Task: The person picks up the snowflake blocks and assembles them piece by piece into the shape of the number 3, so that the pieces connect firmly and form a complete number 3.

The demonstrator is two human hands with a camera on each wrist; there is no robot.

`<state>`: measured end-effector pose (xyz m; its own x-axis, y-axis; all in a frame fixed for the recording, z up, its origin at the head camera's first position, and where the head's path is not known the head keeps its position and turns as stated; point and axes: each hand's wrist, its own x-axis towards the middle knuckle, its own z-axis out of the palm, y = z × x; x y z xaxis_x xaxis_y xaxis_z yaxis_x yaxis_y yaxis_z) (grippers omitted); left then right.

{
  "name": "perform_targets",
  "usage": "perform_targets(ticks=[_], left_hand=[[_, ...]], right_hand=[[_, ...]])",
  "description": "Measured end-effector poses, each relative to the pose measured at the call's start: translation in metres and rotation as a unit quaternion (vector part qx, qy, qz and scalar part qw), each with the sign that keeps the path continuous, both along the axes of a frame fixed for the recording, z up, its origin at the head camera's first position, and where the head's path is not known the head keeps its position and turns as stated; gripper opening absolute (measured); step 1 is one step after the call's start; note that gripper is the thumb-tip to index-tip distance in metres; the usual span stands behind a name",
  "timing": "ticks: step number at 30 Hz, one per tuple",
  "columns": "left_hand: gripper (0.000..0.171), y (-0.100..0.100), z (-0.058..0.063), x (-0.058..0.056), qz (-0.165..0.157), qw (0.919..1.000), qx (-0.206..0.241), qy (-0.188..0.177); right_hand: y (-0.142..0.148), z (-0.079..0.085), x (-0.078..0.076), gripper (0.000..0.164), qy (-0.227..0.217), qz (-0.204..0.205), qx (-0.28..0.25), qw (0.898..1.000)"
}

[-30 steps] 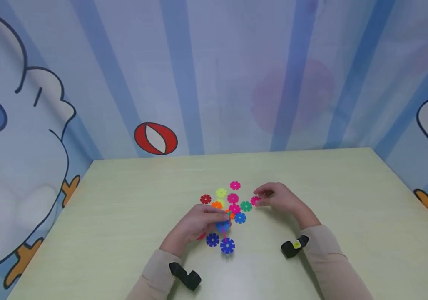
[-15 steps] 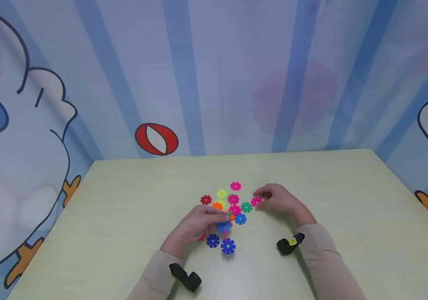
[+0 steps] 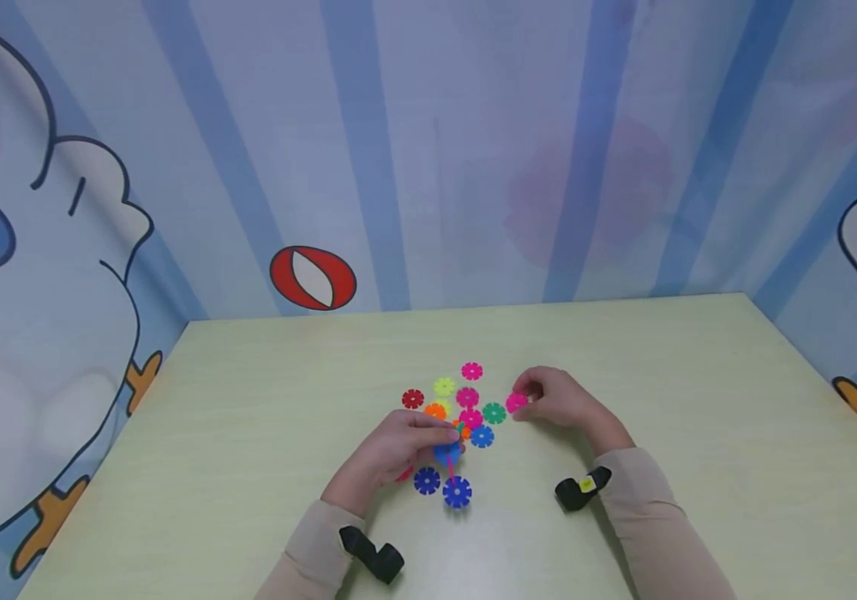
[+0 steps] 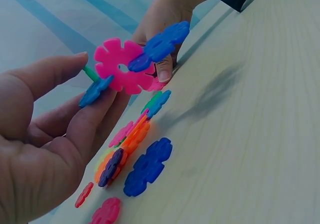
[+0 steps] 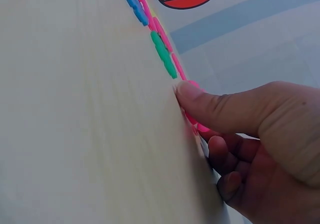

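My left hand (image 3: 398,442) pinches a chain of slotted, flower-shaped plastic discs. In the left wrist view a green disc (image 4: 90,73), mostly hidden, sits at the fingertips with a light blue disc (image 4: 95,91). A pink disc (image 4: 116,59) joins these to a dark blue disc (image 4: 167,40) at the far end, held above the table. To the right of the pile, my right hand (image 3: 565,400) pinches a single pink disc (image 3: 517,402) between thumb and fingers. The thumb covers much of that disc in the right wrist view.
Several loose discs lie between the hands on the pale table (image 3: 248,375), among them a green one (image 3: 493,413), a blue one (image 3: 482,436) and a dark red one (image 3: 413,398). A dark blue disc (image 3: 427,480) lies near the left hand. A patterned backdrop (image 3: 458,167) stands behind.
The right hand has shifted slightly right with the pink disc, which now shows more of its face and sits farther from the green one. The left hand stays still with its chain.
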<state>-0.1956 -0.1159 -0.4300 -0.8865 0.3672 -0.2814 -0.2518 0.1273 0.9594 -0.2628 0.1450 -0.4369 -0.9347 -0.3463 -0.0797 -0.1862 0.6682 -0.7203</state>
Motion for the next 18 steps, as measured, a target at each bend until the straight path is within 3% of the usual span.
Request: perform_targets(ticks=[10,18], left_hand=[[0.031,0.002,-0.001,0.0,0.004,1.0,0.002,-0.003],[0.032,0.002,0.0,0.0,0.005,0.9999,0.007,-0.007]], right_hand=[[0.004,0.003,0.003,0.01,-0.014,-0.013,-0.029,0.999],[-0.006,0.008,0.007,0.021,-0.039,0.009,-0.082,0.996]])
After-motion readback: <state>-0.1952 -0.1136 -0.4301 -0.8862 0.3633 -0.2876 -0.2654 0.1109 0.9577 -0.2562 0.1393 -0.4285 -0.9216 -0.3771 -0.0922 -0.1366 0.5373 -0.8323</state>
